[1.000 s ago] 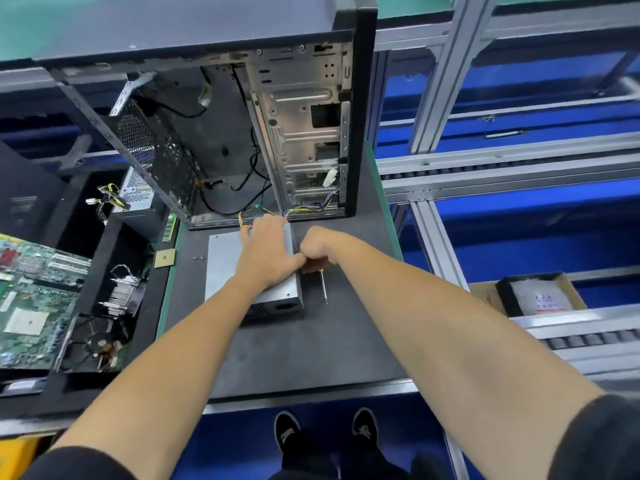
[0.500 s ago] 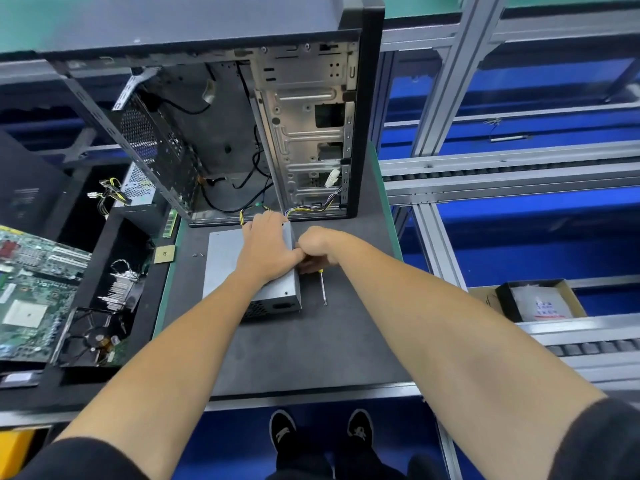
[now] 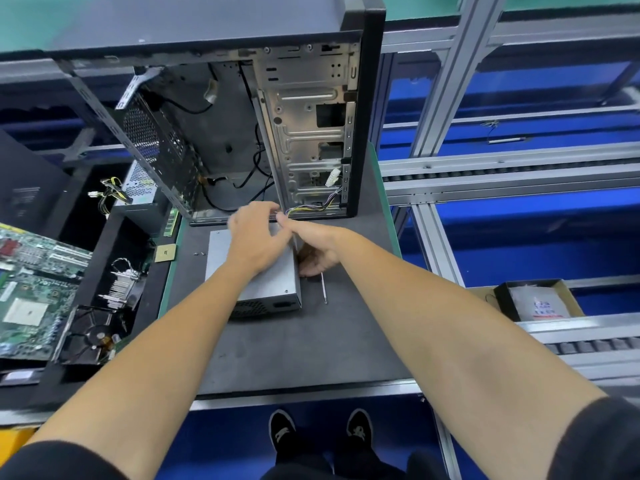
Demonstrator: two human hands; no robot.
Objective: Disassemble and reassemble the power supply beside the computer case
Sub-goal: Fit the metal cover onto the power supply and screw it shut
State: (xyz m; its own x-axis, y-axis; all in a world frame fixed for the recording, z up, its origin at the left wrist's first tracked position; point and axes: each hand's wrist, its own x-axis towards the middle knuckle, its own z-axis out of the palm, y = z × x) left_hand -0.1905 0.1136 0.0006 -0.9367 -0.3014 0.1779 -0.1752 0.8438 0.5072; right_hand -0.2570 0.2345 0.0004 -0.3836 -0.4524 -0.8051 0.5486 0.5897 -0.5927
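The power supply [image 3: 268, 284], a grey metal box, lies flat on the dark mat [image 3: 294, 348] just in front of the open computer case [image 3: 311, 126]. My left hand [image 3: 254, 235] lies on its top with the fingers reaching over the far edge, where yellow and black cables [image 3: 311, 207] run into the case. Against the box's right side sits my right hand [image 3: 317, 252], thumb stretched along the top edge and fingers curled on the side wall. A screwdriver [image 3: 324, 289] lies on the mat beside the box, its handle hidden under my right hand.
Left of the mat are a green motherboard [image 3: 31, 289], a heat sink [image 3: 121, 282], a fan [image 3: 90, 336], a second power supply with cables [image 3: 138, 185], a small chip [image 3: 165, 252] and two screws [image 3: 198, 253]. At the right stands a cardboard box [image 3: 536, 301] by roller conveyors.
My left hand has slid toward the case over the box's far edge. My right hand has loosened from a fist, its thumb now stretched along the box's right edge.
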